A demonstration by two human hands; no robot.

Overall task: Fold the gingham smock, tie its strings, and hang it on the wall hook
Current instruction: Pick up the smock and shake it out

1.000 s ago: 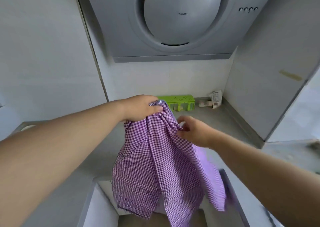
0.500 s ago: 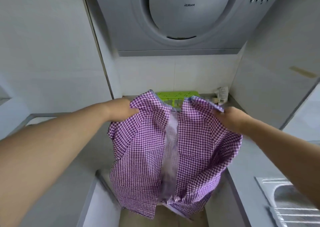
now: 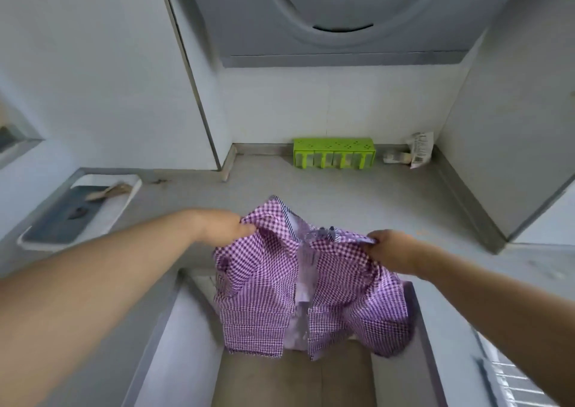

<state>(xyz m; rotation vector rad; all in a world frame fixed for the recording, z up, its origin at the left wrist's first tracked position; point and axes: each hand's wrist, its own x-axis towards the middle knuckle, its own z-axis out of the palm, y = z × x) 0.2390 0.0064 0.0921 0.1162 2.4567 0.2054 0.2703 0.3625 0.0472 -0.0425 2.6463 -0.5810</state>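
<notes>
The purple-and-white gingham smock (image 3: 258, 288) hangs spread open between my two hands, in front of the grey counter (image 3: 342, 201). My left hand (image 3: 222, 224) grips its upper left edge. My right hand (image 3: 390, 251) grips its upper right edge. The paler inside of the cloth shows down the middle gap. Its lower hem dangles over the opening in the counter front. I cannot make out the strings, and no wall hook is in view.
A green compartment box (image 3: 334, 153) stands against the back wall, with a crumpled packet (image 3: 420, 148) to its right. A white tray with a dark mat (image 3: 81, 212) lies on the left. The range hood (image 3: 342, 17) hangs overhead. A sink edge (image 3: 516, 381) shows at lower right.
My hands moved apart, spreading the bunched smock open, then lowered it toward the counter. The view has tilted downward, showing more of the counter.
</notes>
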